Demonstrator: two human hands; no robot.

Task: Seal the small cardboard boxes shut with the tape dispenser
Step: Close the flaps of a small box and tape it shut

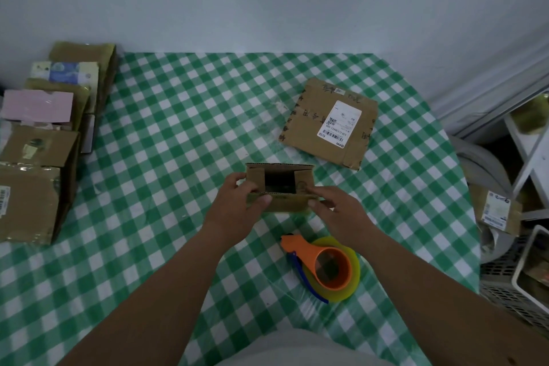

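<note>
Both hands hold the small box: my left hand (237, 199) curls round its left end, my right hand (334, 206) pinches the near flap. That small cardboard box (279, 187), open on top, lies mid-worktop (178, 128), long axis left-right. Near the front edge, the tape dispenser (323, 266) points its orange nose toward the box.

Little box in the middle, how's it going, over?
Both hands, left and right, grip small box. Top flaps open, untaped. Tape dispenser idle on tablecloth. Nothing blocking.
</note>
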